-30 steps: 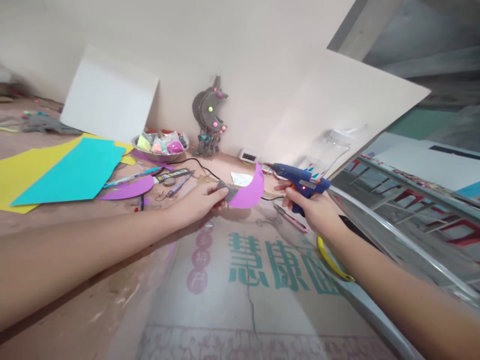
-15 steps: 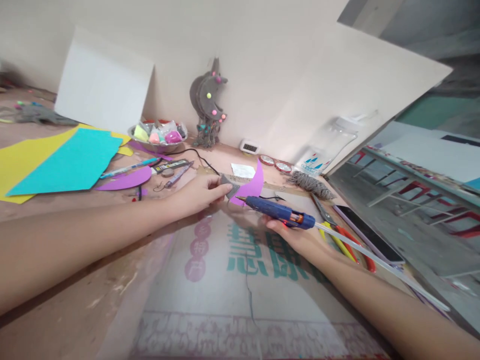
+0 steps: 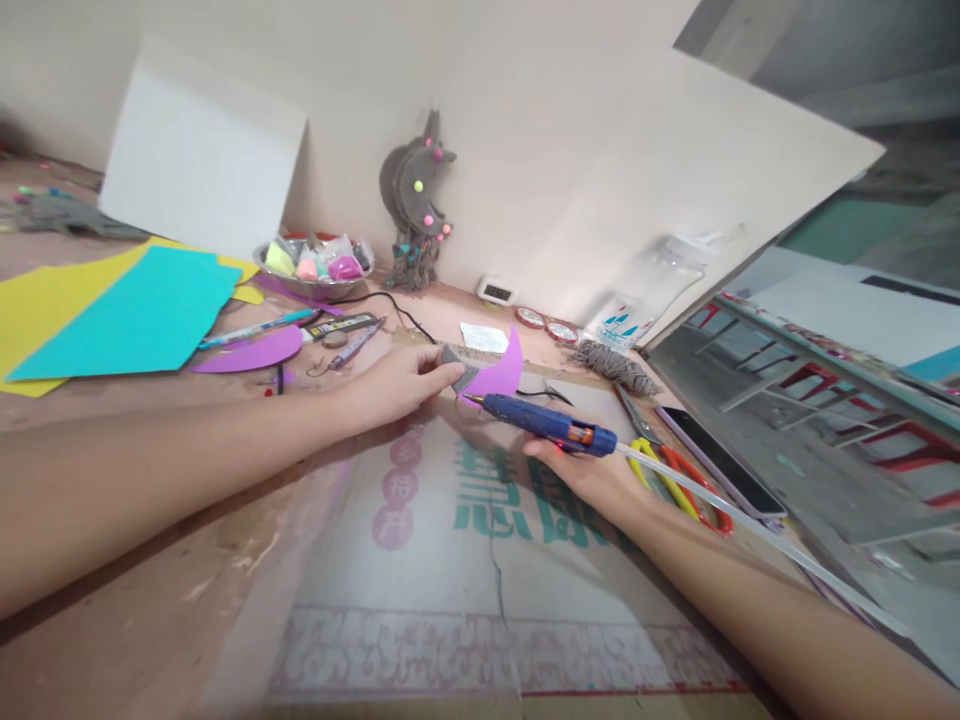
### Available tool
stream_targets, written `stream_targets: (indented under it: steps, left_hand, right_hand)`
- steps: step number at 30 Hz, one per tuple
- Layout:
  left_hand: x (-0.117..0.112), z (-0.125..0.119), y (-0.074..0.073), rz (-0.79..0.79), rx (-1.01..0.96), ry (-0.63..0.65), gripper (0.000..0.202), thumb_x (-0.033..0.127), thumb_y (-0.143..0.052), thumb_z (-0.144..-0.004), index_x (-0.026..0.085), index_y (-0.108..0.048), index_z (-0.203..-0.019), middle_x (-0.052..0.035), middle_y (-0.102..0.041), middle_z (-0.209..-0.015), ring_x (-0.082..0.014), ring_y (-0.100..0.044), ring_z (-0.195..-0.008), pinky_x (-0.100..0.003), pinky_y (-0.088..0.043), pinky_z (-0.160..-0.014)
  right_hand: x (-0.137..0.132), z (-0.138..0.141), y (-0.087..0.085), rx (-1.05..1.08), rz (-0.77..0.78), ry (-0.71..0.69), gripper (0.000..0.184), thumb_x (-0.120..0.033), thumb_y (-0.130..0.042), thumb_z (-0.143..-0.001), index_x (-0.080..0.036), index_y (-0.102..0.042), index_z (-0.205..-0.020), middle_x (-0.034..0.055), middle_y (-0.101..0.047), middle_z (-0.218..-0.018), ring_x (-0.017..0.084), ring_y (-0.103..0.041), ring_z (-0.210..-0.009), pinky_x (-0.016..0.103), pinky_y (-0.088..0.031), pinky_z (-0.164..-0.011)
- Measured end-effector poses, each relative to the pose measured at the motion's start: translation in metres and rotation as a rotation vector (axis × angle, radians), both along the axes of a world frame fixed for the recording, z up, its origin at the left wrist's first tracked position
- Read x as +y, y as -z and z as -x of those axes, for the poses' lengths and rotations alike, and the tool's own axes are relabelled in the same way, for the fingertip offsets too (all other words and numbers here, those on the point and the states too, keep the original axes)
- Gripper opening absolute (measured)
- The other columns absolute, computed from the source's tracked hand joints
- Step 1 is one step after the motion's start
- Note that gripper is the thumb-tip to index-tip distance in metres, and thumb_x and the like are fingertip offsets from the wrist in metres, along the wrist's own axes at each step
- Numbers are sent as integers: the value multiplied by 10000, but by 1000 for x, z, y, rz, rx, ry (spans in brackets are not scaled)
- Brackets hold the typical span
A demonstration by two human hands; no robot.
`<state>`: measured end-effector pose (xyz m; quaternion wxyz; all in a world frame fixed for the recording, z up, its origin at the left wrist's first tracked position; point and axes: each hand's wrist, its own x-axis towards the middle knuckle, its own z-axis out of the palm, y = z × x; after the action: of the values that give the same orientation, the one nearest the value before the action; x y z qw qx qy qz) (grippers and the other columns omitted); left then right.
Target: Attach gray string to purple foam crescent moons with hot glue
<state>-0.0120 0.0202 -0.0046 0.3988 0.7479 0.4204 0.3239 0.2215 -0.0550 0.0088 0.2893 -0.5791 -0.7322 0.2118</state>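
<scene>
My left hand (image 3: 412,385) pinches a purple paper crescent (image 3: 499,372) by its end, where grey yarn (image 3: 459,372) covers it. In my right hand (image 3: 577,460) is a blue hot glue gun (image 3: 551,422), with a long white glue stick (image 3: 720,510) running out of its back. The gun's nozzle points left and sits close to the lower edge of the crescent; I cannot tell whether it touches. Under both hands lies a printed cardboard sheet (image 3: 405,590). A finished-looking grey yarn moon (image 3: 416,190) with coloured balls leans on the wall behind.
Yellow and cyan paper (image 3: 127,315), another purple crescent (image 3: 251,352) and a bowl (image 3: 322,288) of coloured clay lie left. Grey yarn (image 3: 615,368), a bottle (image 3: 645,290), orange-and-yellow-handled tools (image 3: 690,485) and a phone (image 3: 720,460) line the right edge. A small clock (image 3: 496,290) stands behind.
The view has shifted slightly. The glue gun has moved a little left along the crescent's lower edge; my left hand keeps its pinch on the crescent.
</scene>
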Motion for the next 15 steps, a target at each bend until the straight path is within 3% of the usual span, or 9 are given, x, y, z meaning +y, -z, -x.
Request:
stream_targets:
  steps: [15]
  left_hand:
    - [-4, -1, -4, 34, 34, -13, 365, 467, -463, -849, 187, -422, -618, 46, -447, -518, -77, -429, -426, -191, -322, -381]
  right_hand:
    - [0, 8, -1, 15, -19, -23, 311, -512, -663, -702, -240, -520, -660, -4, -539, -612, 179, -514, -582, 296, -405, -524]
